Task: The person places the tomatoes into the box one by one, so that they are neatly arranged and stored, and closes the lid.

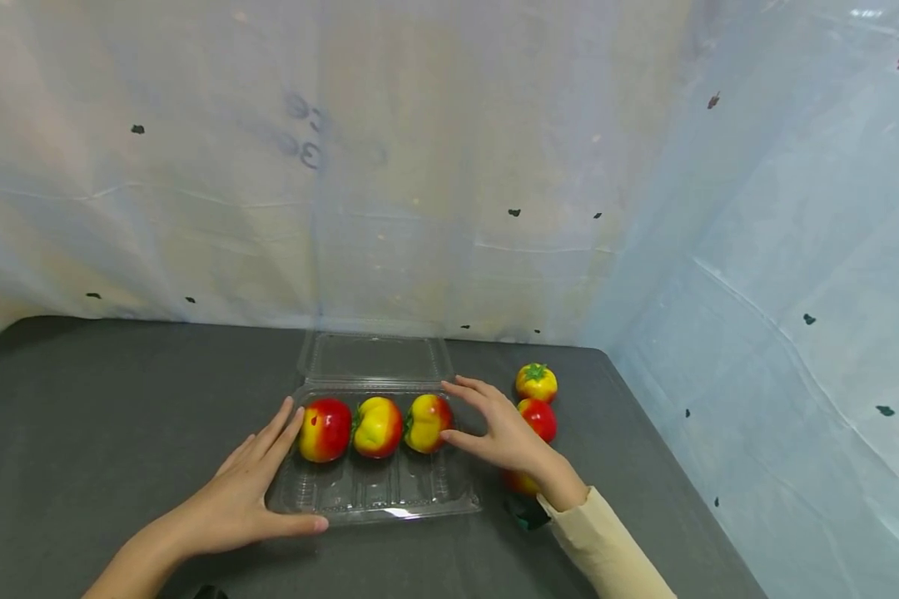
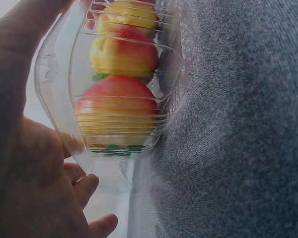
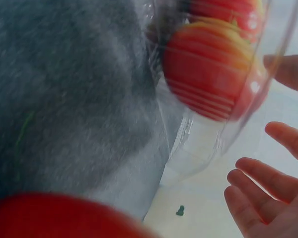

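Observation:
A clear plastic clamshell container lies with its lid folded back. Three red-and-yellow bell peppers sit in a row inside: a left one, a middle one and a right one. My left hand rests along the container's left side, fingers extended, thumb near the front rim. In the left wrist view, its fingertips are right at the clear rim. Around the right pepper my right hand is spread, thumb tip close against it; the right wrist view shows the fingers apart, holding nothing.
Right of the container, on the dark table, lie a yellow pepper, a red one and another partly hidden under my right wrist. Plastic sheeting hangs behind the table and along its right side.

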### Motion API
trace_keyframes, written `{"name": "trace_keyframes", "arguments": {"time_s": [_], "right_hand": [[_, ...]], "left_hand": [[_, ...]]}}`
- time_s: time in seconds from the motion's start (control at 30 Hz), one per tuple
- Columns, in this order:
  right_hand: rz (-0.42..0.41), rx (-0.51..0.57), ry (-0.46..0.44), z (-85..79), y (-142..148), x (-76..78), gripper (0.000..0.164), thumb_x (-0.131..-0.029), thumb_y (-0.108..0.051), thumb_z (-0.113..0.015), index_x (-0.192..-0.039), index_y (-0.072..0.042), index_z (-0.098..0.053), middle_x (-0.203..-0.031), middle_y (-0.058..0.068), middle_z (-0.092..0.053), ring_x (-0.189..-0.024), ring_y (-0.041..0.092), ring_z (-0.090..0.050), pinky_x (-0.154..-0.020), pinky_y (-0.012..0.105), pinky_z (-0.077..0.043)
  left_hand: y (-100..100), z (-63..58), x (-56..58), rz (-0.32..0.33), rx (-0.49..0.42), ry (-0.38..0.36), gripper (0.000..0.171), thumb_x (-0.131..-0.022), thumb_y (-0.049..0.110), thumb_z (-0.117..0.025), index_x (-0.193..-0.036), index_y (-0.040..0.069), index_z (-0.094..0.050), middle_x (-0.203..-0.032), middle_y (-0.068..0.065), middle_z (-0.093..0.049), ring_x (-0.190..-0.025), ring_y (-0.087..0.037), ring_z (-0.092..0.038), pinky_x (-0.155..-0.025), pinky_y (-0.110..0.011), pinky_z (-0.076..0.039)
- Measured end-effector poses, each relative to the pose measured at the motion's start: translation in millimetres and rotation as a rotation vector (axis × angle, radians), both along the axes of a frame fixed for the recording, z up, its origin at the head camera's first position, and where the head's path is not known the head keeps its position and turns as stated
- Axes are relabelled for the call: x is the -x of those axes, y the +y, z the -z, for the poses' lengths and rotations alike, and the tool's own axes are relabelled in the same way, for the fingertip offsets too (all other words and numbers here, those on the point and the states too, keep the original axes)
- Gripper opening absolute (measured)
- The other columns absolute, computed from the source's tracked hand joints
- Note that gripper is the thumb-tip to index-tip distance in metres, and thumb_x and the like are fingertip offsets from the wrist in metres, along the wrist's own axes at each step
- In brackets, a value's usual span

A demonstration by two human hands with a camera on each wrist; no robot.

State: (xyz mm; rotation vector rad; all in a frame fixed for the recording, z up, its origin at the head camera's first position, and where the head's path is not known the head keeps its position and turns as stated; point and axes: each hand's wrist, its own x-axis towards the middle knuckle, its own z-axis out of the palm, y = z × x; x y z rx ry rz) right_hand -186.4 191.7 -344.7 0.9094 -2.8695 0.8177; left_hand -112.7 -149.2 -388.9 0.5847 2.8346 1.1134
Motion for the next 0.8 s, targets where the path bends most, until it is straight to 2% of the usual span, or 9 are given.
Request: {"name": "trace_keyframes", "arguments": {"time_s": [0.33, 0.7, 0.8], "right_hand": [[0.060, 0.007, 0.002, -3.8, 19.2, -2.9, 0.063, -0.085, -0.032, -0.072, -0.141, -0.016, -0.049, -0.149, 0.011, -0.040, -0.136, 0.034, -0.038, -0.107, 0.058, -0.035], [0.110, -0.001, 0.057, -2.4, 40.1, -8.3, 0.059, -0.086, -0.031, -0.072, -0.139, -0.014, -0.052, -0.148, 0.014, -0.042, -0.135, 0.037, -0.039, -0.107, 0.059, -0.034], [0.126, -0.002, 0.071, -0.9, 46.1, -8.9, 0.057, -0.086, -0.029, -0.072, -0.137, -0.012, -0.054, -0.147, 0.015, -0.044, -0.134, 0.039, -0.039, -0.107, 0.062, -0.031]], "left_hand": [[-0.9, -0.3, 0.5, 0.000, 0.003, 0.003, 0.122, -0.067, 0.060, -0.077, -0.156, 0.019, -0.004, -0.162, -0.010, 0.007, -0.139, -0.054, -0.014, -0.104, -0.074, -0.011], [-1.5, 0.0, 0.8, 0.011, -0.005, 0.013, 0.122, -0.068, 0.058, -0.078, -0.156, 0.018, -0.003, -0.162, -0.009, 0.008, -0.139, -0.054, -0.014, -0.104, -0.074, -0.011], [-1.0, 0.0, 0.7, 0.007, -0.001, 0.009, 0.123, -0.068, 0.059, -0.078, -0.156, 0.018, -0.003, -0.162, -0.008, 0.007, -0.139, -0.054, -0.014, -0.104, -0.074, -0.011]]}}
